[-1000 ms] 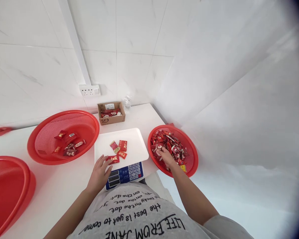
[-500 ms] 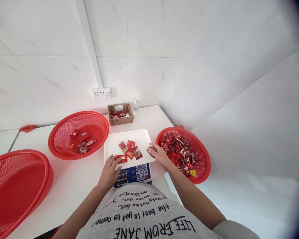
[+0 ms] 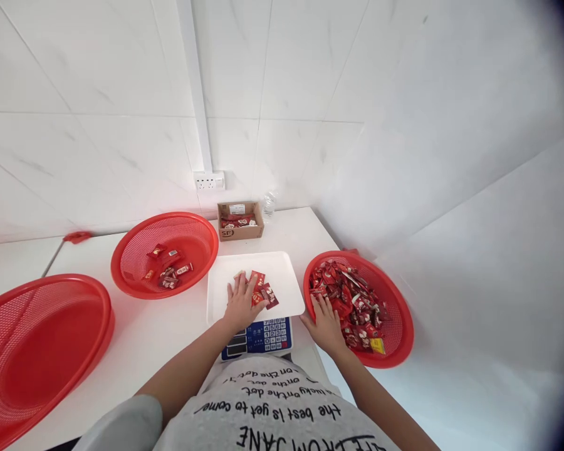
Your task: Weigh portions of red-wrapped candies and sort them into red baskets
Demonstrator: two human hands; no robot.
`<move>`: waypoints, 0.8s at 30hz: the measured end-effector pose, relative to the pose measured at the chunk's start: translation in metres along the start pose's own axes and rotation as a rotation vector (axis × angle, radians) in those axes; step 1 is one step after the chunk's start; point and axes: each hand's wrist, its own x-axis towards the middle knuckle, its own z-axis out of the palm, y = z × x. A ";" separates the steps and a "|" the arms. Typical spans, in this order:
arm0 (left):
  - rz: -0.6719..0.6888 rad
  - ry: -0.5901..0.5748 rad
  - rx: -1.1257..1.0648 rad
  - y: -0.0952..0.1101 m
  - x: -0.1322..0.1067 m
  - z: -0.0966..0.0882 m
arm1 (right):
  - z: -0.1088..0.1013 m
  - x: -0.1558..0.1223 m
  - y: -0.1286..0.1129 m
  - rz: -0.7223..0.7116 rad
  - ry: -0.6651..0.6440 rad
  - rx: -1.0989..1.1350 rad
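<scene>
My left hand (image 3: 242, 303) lies spread over several small red candy packets (image 3: 269, 295) on the white tray (image 3: 289, 282) of a weighing scale, partly hiding them. The blue keypad (image 3: 267, 336) of the scale shows below the tray. My right hand (image 3: 327, 322) is at the left rim of a red basket (image 3: 401, 326), its fingers apart and reaching over the edge. Many red packets (image 3: 357, 300) and one yellow packet (image 3: 377, 345) fill that basket. Nothing shows in my right hand.
A second red basket (image 3: 207, 228) holds several packets. Another red basket (image 3: 107, 307) stands at the far left. Behind the tray are a cardboard box (image 3: 240, 233) with packets and a clear plastic item (image 3: 269, 205). A wall socket (image 3: 209, 180) is above the table.
My left hand has moved from the tray's front-left edge onto the packets. My right hand has left the tray for the right basket; the packet it held is out of it. The view has shifted.
</scene>
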 end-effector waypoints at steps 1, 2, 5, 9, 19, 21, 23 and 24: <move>0.019 -0.026 0.025 0.003 0.008 0.000 | 0.002 0.000 0.000 -0.004 -0.006 -0.013; 0.052 -0.049 0.052 0.005 0.015 0.000 | 0.003 0.001 -0.001 -0.010 -0.005 -0.019; 0.166 -0.095 0.116 0.010 0.032 0.000 | 0.001 0.002 0.000 -0.024 0.007 -0.011; 0.140 -0.095 0.149 0.018 0.043 0.007 | 0.002 0.002 0.000 -0.018 0.038 0.012; 0.380 -0.137 0.156 -0.005 0.043 -0.001 | 0.017 0.008 0.014 -0.076 0.086 0.024; 0.408 -0.108 0.157 -0.019 0.040 -0.016 | 0.022 0.009 0.018 -0.093 0.108 0.033; 0.296 -0.014 0.185 -0.040 0.036 -0.035 | 0.025 0.011 0.021 -0.111 0.128 0.047; 0.192 0.045 0.210 -0.053 0.032 -0.046 | 0.027 0.012 0.023 -0.116 0.133 0.053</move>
